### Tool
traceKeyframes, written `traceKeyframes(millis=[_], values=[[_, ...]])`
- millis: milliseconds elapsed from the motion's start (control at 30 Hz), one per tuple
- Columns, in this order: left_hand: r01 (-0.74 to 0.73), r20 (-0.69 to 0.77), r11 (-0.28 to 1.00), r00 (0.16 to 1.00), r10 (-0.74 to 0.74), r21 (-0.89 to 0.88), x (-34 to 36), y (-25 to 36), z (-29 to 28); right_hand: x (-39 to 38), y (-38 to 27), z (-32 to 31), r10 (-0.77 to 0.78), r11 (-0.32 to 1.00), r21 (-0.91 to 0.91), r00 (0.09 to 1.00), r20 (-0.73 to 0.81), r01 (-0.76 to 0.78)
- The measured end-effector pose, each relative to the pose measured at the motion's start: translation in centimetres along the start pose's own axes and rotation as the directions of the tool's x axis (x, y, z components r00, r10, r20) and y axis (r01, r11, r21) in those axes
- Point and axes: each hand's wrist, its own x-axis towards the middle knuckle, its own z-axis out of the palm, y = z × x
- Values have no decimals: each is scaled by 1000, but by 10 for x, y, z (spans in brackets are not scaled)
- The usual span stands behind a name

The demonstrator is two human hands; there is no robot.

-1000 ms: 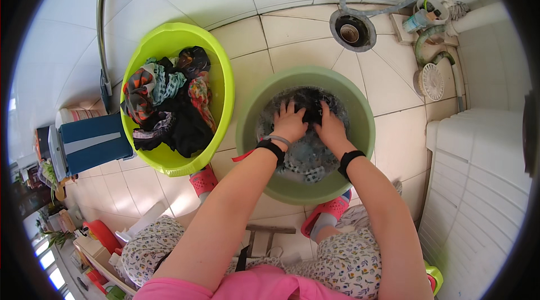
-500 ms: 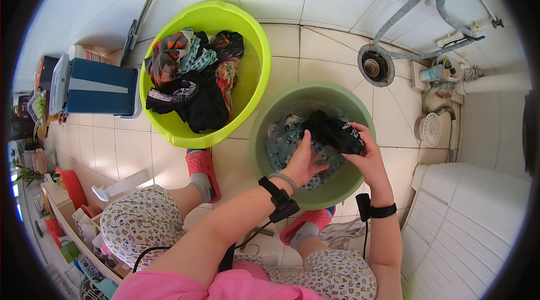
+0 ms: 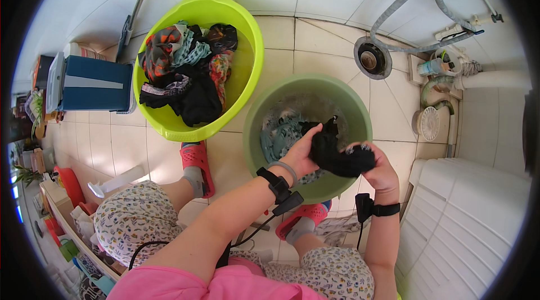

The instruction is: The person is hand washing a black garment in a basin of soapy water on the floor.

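A black piece of wet clothing [image 3: 340, 156], maybe a sock, with small white marks near one end, is stretched between my hands over the dull green basin [image 3: 355, 103]. My left hand [image 3: 302, 156] is closed on its left part. At its right end my right hand [image 3: 383, 171] grips the marked part near the basin's right rim. Below them, a teal patterned cloth [image 3: 274, 141] lies in cloudy water inside the basin. The fingertips of both hands are partly hidden by the black fabric. A dark strapped device sits on each wrist.
To the left stands a bright lime tub [image 3: 256, 58] with a heap of mixed clothes [image 3: 197, 100]. Beyond it is a blue bin [image 3: 93, 86]. A floor drain [image 3: 372, 59] and grey hose [image 3: 394, 4] are at the far right; a white ribbed panel [image 3: 467, 215] is near right.
The black clothing has come toward me and spread between both hands. My left hand, spread open before, has closed on it. My right hand has moved slightly down and right.
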Motion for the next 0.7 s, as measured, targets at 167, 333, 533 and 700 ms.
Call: traceKeyframes(millis=[167,333,533,700], values=[[-21,45,977,999,11,214,-30,10,22,26,20,-21,-128,990,5,921,-368,140],[117,69,899,985,-160,421,-42,20,32,52,50,-3,-134,991,-42,896,-424,129],[214,12,842,967,-253,496,-46,31,34,51,38,16,20,929,368,1000,10,-22],[245,-67,821,967,-247,516,-36,37,17,46,34,7,-78,997,-5,955,-286,80]])
